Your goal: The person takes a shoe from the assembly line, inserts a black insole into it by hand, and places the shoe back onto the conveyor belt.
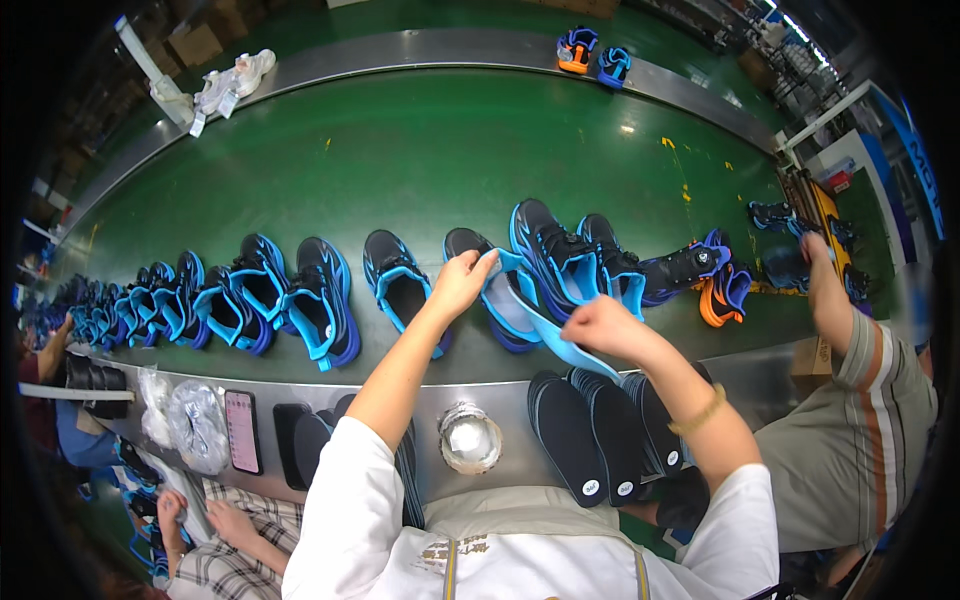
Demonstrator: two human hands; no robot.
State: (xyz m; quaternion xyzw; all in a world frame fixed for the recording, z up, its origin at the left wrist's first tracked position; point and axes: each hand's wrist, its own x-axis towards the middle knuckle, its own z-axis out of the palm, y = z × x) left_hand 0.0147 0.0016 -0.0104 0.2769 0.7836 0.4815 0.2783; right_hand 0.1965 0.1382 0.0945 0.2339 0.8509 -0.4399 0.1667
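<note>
A black and blue sneaker (pixel 467 241) stands on the green belt in front of me, its toe pointing away. My left hand (pixel 463 283) pinches the upper edge of its opening. A light blue insole (pixel 572 347) slants beside the shoe's opening, with its far end by the collar and its near end over the belt's edge. My right hand (pixel 607 329) is curled closed on the insole's side; the fingertips are partly hidden. Stacks of black insoles (pixel 567 432) lie on the metal ledge below my right forearm.
Several more sneakers (pixel 318 290) line the belt to the left, others (pixel 560 255) stand to the right, beside an orange small shoe (pixel 722 298). A round tin (pixel 469 438), a phone (pixel 243 432) and plastic bags (pixel 198 425) rest on the ledge. Co-workers' arms (pixel 828 290) show on both sides.
</note>
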